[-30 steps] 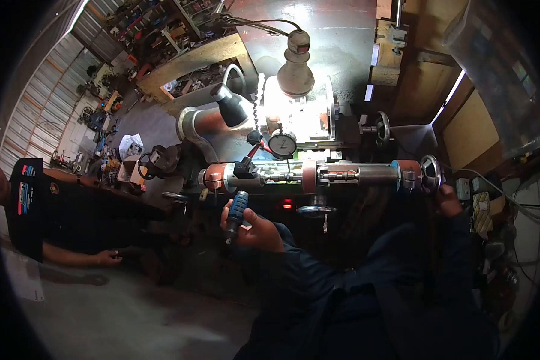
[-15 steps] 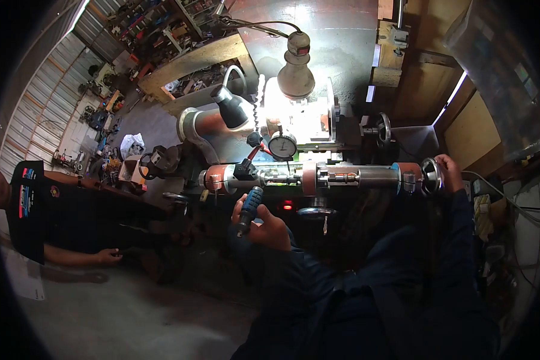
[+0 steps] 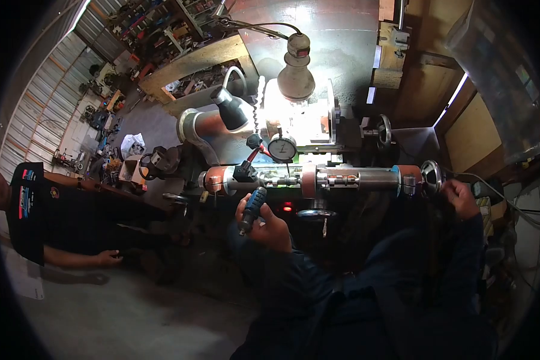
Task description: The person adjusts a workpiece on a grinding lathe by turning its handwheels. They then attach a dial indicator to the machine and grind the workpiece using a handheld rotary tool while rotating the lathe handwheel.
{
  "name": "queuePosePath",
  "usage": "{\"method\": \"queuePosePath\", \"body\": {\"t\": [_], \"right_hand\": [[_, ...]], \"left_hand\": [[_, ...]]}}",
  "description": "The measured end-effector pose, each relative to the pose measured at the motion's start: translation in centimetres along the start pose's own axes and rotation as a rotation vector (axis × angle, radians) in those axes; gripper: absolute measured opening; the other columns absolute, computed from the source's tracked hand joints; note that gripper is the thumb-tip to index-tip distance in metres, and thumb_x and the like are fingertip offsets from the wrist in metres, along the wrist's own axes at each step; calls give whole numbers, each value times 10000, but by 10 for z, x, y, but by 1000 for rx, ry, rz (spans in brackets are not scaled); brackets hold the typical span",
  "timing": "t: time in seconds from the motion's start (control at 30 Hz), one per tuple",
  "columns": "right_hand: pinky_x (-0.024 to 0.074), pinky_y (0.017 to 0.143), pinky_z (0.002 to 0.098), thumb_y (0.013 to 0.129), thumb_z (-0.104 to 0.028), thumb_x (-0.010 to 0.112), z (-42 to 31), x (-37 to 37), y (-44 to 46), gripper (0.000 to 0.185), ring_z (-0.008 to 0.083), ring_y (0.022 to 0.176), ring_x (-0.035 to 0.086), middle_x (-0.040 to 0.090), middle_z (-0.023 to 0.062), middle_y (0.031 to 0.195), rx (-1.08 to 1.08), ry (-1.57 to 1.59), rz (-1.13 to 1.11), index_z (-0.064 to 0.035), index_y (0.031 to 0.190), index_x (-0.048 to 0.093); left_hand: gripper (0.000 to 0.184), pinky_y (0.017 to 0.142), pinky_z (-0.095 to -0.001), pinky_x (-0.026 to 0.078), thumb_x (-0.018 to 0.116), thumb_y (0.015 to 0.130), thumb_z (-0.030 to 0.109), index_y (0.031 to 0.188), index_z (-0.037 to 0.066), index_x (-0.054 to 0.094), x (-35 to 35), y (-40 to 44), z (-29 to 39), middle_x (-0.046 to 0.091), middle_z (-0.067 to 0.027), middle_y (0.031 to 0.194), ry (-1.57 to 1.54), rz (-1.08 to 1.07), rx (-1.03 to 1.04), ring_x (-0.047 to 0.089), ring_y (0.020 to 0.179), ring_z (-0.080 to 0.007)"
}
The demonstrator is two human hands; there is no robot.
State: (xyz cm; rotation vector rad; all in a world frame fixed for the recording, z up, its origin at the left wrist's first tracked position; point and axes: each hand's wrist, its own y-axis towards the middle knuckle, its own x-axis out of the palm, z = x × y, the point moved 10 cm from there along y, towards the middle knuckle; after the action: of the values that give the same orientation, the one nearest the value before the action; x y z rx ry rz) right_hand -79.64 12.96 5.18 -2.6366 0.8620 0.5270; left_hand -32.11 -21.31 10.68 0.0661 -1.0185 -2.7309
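Note:
My left hand (image 3: 269, 229) is closed around a blue and black handheld tool (image 3: 254, 207) with a narrow tip pointing down. Just above it lies a long machine bed part with a shiny, lobed metal shaft (image 3: 282, 180) set between cylindrical holders. A dial gauge (image 3: 282, 148) on a red and black arm (image 3: 255, 156) stands over this shaft, its stem reaching down to it. At the right end, my right hand (image 3: 462, 199) is at the lower right rim of a metal handwheel (image 3: 431, 178), fingers curled; the exact contact is hard to see.
A bright work lamp (image 3: 296, 75) and a black lamp (image 3: 231, 109) hang over the machine. A second handwheel (image 3: 318, 213) sticks out in front, another (image 3: 384, 131) behind. At left stands a person in a dark shirt (image 3: 27, 210). Cables (image 3: 510, 204) run at right.
My right hand has moved down along the handwheel's right side. The dial needle and the shaft look slightly different. My left hand keeps the tool, tilted a little more.

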Motion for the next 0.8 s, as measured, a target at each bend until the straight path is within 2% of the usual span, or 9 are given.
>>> {"method": "queuePosePath", "body": {"t": [0.13, 0.23, 0.33, 0.37, 0.47, 0.5, 0.6, 0.7, 0.8], "right_hand": [[481, 802, 265, 1023, -186, 594, -20, -4, 35, 152, 75, 878, 588, 649, -12, 915, -68, 232, 164, -55, 1069, 656], [481, 794, 262, 995, -145, 609, -7, -7, 66, 117, 84, 866, 594, 654, -17, 919, -149, 34, 270, -58, 1042, 672], [494, 792, 252, 997, -178, 633, 35, 15, 85, 154, 79, 881, 605, 675, -16, 953, -220, 94, 146, -42, 1054, 677], [517, 789, 292, 969, -228, 662, 59, 9, 88, 231, 106, 900, 624, 708, 27, 987, -274, -82, 206, -33, 1083, 705], [531, 778, 333, 952, -304, 677, 114, 15, 77, 311, 120, 915, 636, 726, 53, 995, -3, -245, 81, -34, 1098, 727], [533, 738, 367, 964, -327, 655, 103, 20, 64, 314, 131, 858, 634, 727, 46, 945, -58, -129, 93, -31, 1024, 739], [511, 747, 339, 996, -311, 627, 85, 13, 28, 311, 108, 846, 612, 712, 27, 930, 109, -565, -32, -16, 1033, 720], [477, 741, 273, 1021, -194, 583, 17, 10, -4, 197, 71, 858, 598, 678, -7, 929, -38, -82, 25, -27, 1067, 677], [450, 725, 231, 1036, -199, 572, -29, 4, 9, 189, 39, 821, 560, 637, -32, 902, -88, 98, 47, -30, 1073, 646]], "left_hand": [[414, 1035, -440, 493, 646, 987, 188, 1270, -51, 462, 13, -4, -7, 536, -207, 1278, -165, -31, -154, 584, 1170, -319], [395, 1051, -423, 487, 643, 981, 144, 1276, -51, 467, 19, -6, -7, 531, -193, 1284, -140, -65, -116, 574, 1185, -303], [386, 1061, -395, 473, 643, 984, 133, 1285, -49, 485, 21, -5, -4, 550, -165, 1267, -75, -82, -35, 573, 1186, -271], [382, 1062, -394, 468, 648, 981, 127, 1282, -48, 490, 21, -5, -5, 549, -163, 1265, -89, -76, -41, 570, 1189, -267], [374, 1054, -386, 464, 658, 978, 129, 1270, -45, 503, 19, -5, -6, 551, -152, 1255, -108, -68, -49, 570, 1183, -255], [372, 1048, -383, 464, 660, 978, 133, 1266, -45, 507, 18, -4, -7, 552, -148, 1252, -112, -67, -49, 572, 1178, -251], [373, 1078, -451, 468, 669, 959, 113, 1242, -50, 488, 17, -5, -12, 519, -191, 1278, -118, -92, -90, 549, 1226, -303], [381, 1056, -424, 478, 678, 959, 140, 1238, -50, 501, 19, -6, -14, 539, -179, 1251, -131, -103, -86, 571, 1189, -289], [385, 1008, -384, 492, 690, 955, 187, 1220, -41, 529, 26, -6, -8, 573, -162, 1202, -138, -140, -118, 603, 1119, -265]]}}
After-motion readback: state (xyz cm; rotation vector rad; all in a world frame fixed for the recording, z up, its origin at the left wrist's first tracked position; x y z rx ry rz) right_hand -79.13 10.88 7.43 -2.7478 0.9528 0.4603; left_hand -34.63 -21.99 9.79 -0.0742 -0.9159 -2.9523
